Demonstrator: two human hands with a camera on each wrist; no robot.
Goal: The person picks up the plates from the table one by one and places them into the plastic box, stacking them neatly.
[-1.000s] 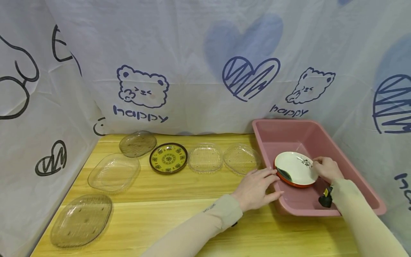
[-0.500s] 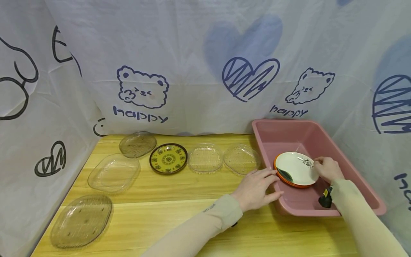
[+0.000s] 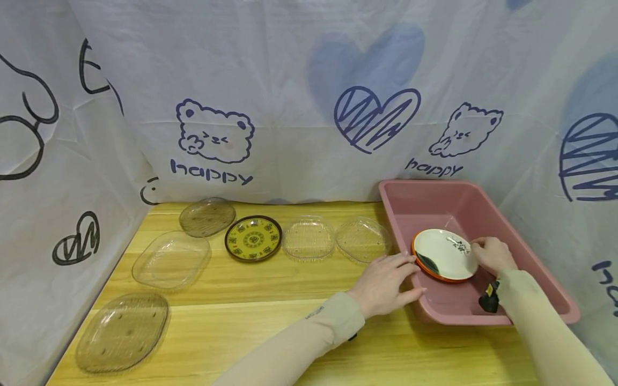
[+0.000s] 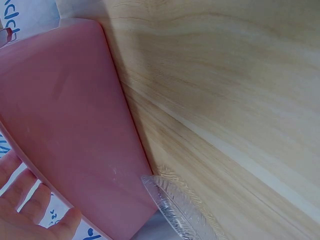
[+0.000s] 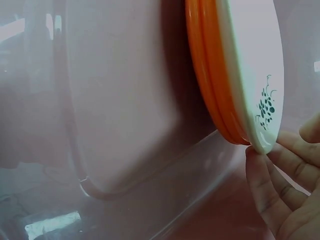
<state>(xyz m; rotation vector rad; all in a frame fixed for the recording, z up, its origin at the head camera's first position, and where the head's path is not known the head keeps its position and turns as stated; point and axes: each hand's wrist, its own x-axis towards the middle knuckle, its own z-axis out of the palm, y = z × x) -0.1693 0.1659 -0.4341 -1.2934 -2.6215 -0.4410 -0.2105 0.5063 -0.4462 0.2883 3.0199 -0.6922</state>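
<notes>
In the head view my right hand (image 3: 493,254) is inside the pink basin (image 3: 403,230), at the right edge of a white plate (image 3: 444,252) with a dark leaf and small flower print. Its fingers hold that plate's rim, as the right wrist view also shows. Orange-rimmed dishes (image 5: 210,75) lie directly beneath the white plate. My left hand (image 3: 383,284) rests on the basin's left rim with its fingers and thumb spread. The left wrist view shows those fingers (image 4: 37,202) at the rim, holding no dish.
Left of the basin on the wooden table (image 3: 251,332) lie clear plates (image 3: 309,237), (image 3: 364,239), (image 3: 171,260), a yellow plate (image 3: 253,238) with a dark rim, and smoky plates (image 3: 207,217), (image 3: 123,332). A printed curtain (image 3: 289,107) hangs behind.
The white plate has shifted very slightly to the left and down, and more of the orange rim shows under its left edge. Both hands keep nearly the same place.
</notes>
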